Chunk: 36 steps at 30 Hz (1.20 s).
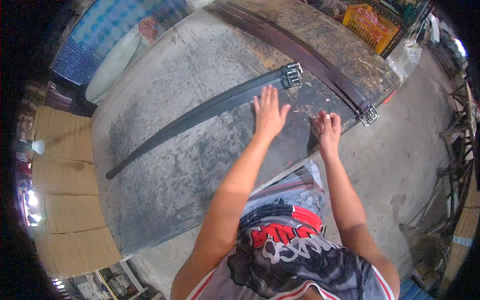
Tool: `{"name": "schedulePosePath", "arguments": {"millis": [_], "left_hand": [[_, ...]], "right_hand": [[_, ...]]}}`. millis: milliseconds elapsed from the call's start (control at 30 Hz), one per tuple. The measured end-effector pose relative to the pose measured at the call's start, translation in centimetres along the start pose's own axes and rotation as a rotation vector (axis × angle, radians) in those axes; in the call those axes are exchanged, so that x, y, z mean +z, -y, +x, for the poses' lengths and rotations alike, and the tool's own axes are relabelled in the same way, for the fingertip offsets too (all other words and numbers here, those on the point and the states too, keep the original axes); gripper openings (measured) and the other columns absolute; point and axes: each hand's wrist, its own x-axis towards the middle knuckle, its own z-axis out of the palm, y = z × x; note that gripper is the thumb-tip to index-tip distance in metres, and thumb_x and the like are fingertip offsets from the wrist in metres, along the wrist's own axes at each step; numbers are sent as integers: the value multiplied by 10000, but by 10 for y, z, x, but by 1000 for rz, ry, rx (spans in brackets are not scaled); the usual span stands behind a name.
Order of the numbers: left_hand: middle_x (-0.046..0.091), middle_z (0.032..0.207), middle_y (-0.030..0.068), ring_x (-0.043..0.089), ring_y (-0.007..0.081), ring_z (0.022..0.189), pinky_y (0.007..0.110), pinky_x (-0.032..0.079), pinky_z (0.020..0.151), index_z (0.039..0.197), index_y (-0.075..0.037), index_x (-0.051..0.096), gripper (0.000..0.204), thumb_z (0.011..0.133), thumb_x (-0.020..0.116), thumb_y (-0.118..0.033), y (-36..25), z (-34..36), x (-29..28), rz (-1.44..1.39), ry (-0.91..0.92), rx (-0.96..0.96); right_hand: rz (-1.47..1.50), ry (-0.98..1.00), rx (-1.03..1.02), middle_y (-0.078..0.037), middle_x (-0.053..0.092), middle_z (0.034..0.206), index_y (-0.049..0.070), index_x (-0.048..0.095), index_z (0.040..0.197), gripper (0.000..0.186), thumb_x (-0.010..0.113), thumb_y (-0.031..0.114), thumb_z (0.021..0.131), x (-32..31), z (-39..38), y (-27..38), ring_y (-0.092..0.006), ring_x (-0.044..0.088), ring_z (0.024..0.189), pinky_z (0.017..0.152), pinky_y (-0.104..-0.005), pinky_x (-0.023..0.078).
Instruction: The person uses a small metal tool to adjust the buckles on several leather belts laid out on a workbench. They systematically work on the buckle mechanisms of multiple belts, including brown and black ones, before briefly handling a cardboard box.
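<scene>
Left hand (269, 114) is palm down over the worktable (185, 200), fingers straight and slightly spread, thumb out to the right; fingertips lap the near edge of the black belts (200, 109) just short of the buckle end, can't tell whether they press on them. Right hand (328, 131) sits near the table's near edge, between the left hand and the brown belts' buckles (369, 116), fingers curled in toward the thumb; can't tell if anything is pinched there. Black belts lie together, lengthwise across the middle of the top, overlapping, their silver buckles (293, 75) stacked close at the right end, tails running down-left toward the left side of the table. Brown belts (310, 55) run side by side along the far right part of the top, buckle end at the table's edge. Tabletop is scuffed, grey to black, browner at the far right. Beyond that corner: yellow crate (372, 27) with pinkish stuff inside, clear plastic bag (404, 57) just beside it. Left of the table: cardboard (67, 172) and a pale sack (117, 65). Concrete floor (395, 150) at right.
</scene>
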Motion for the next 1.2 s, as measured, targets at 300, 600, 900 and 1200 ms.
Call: {"name": "schedulePosePath", "arguments": {"millis": [300,600,900,1200], "left_hand": [[451,1394,109,367,315,1323,619,262,1027,1295,-156,553,522,839,655,-389,69,36,-7,119,130,-100],[508,1332,80,432,290,1261,530,287,1037,1277,-137,571,456,868,627,-333,117,-21,-41,179,75,-79],[404,1451,168,318,333,1375,582,156,1119,1377,-37,448,611,905,558,-409,117,-42,-52,259,-13,-226],[559,1193,143,515,326,1120,508,377,944,1135,-27,582,367,804,638,-176,28,-20,-37,15,-102,74]], "right_hand": [[-514,-106,-269,-69,612,880,12,472,1043,152,499,153,996,-2,12,-17,-123,580,773,714,-273,476],[-490,-71,-377,-116,603,816,11,496,1018,157,502,165,987,-12,27,-14,-228,588,736,685,-326,468],[-1289,-310,-362,-273,604,950,12,498,961,149,486,151,911,-101,147,81,-489,575,877,726,-552,415],[-1265,-264,-348,-311,606,931,23,420,1036,238,455,247,963,-129,140,61,-520,578,868,764,-567,438]]}}
